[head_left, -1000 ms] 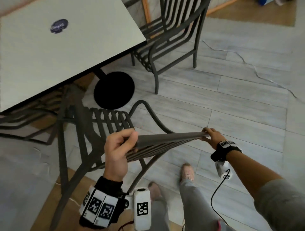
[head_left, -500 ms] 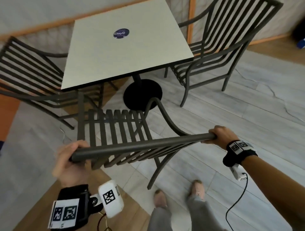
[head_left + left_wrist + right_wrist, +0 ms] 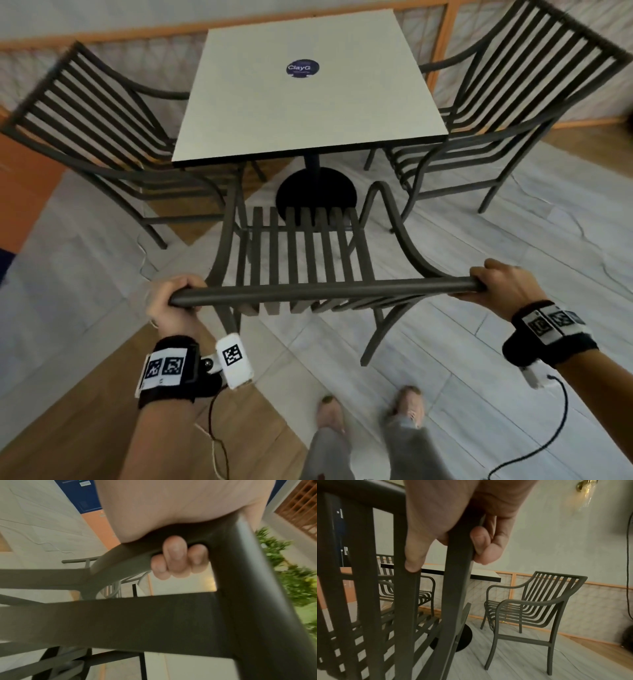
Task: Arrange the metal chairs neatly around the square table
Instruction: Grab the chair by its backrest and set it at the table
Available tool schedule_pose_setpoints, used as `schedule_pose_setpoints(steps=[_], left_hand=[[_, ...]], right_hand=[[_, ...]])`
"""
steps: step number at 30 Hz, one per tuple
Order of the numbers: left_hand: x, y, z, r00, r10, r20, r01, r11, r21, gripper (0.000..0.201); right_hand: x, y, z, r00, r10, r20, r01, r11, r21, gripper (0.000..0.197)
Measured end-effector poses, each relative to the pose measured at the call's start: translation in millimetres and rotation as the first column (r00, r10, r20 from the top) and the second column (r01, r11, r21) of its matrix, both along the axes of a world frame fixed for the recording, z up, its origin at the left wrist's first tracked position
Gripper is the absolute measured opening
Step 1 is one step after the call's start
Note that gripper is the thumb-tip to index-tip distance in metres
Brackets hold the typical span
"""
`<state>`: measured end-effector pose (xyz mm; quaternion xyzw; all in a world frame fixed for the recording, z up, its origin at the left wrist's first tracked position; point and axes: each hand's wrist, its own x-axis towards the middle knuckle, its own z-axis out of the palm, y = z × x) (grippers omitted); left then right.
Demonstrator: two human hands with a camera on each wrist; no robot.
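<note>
Gripping the near chair's [image 3: 301, 260] top rail, your left hand [image 3: 171, 305] and right hand [image 3: 503, 284] curl around its ends; it faces the square table's [image 3: 308, 102] near edge (two slatted armchairs [image 3: 89, 137] [image 3: 507, 113] flank the sides).

A café seating area: branded square table [image 3: 308, 99], matching slatted metal chairs [image 3: 532, 605], tiled floor [image 3: 479, 274].

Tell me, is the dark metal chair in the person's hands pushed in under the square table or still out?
Out. The dark metal chair has its slatted seat wholly short of the white square table's near edge.
</note>
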<state>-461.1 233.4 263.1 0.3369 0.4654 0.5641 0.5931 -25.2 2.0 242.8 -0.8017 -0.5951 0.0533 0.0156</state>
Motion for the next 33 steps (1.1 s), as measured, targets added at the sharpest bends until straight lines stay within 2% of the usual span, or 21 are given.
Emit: schedule_pose_setpoints(steps=[5,6,9,12,14,17,18,20,23,27,29,31,32,33], left_hand=[[-8.3,11.5,-28.1,0.998,-0.032,0.062,0.034,0.999,-0.042,0.056],[-13.8,12.5,-33.4,0.997,-0.044,0.056,0.047,0.998,-0.049,0.056],[-31.6,11.4,-48.8,0.999,-0.022,0.041,0.026,0.995,-0.093,0.034],[-47.2,6.1,-65.1,1.0,0.021,-0.007,-0.021,0.987,-0.157,0.053],[-52.1,-0.3,-72.0,1.0,0.017,-0.006,-0.018,0.985,-0.174,0.053],[-52.8,-5.3,-72.9,0.997,-0.006,0.083,0.025,0.976,-0.218,0.026],[-53.4,-5.6,-74.7,0.995,-0.02,0.094,0.041,0.973,-0.227,0.023],[-54.3,-4.7,-83.8,0.995,-0.04,0.086,0.06,0.969,-0.238,0.026],[-53.7,-7.0,-96.6,0.995,-0.071,0.071,0.088,0.955,-0.283,0.046],[-54.8,-9.1,-109.5,0.991,-0.111,0.081,0.131,0.946,-0.297,0.06],[-60.4,-7.9,-112.2,0.98,-0.199,0.022,0.198,0.944,-0.265,0.062],[-63.8,-6.5,-103.0,0.911,-0.35,-0.217,0.302,0.926,-0.225,0.059],[-64.5,-7.1,-95.9,0.819,-0.42,-0.391,0.36,0.907,-0.218,0.052],[-63.4,-8.5,-85.3,0.697,-0.468,-0.543,0.415,0.881,-0.227,0.037]], right_hand=[[-3.8,19.9,12.5,0.998,-0.019,0.054,0.022,0.998,-0.059,0.042],[-7.9,24.3,13.8,0.998,-0.02,0.062,0.025,0.996,-0.082,0.043],[-26.0,36.8,18.6,0.998,-0.032,0.058,0.042,0.985,-0.165,0.044],[-40.8,41.8,23.4,0.997,-0.079,0.009,0.079,0.98,-0.181,0.042],[-49.8,35.9,22.8,0.995,-0.104,-0.008,0.1,0.975,-0.196,0.036],[-63.7,22.4,10.4,0.992,-0.127,-0.004,0.122,0.96,-0.251,0.018],[-67.1,19.1,4.9,0.991,-0.132,-0.001,0.127,0.955,-0.267,0.018],[-69.1,14.3,-7.3,0.99,-0.14,0.013,0.138,0.946,-0.294,0.019],[-68.0,8.0,-19.9,0.984,-0.176,0.029,0.176,0.931,-0.319,0.019],[-66.8,2.5,-27.0,0.98,-0.2,-0.011,0.188,0.935,-0.301,0.017],[-68.1,-0.2,-27.8,0.97,-0.232,-0.071,0.206,0.943,-0.26,0.016],[-71.9,-3.4,-30.8,0.969,-0.219,-0.113,0.199,0.966,-0.162,0.019],[-75.5,-5.4,-34.3,0.98,-0.178,-0.088,0.169,0.98,-0.106,0.025],[-81.5,-6.1,-37.6,0.991,-0.124,-0.05,0.121,0.99,-0.072,0.03]])
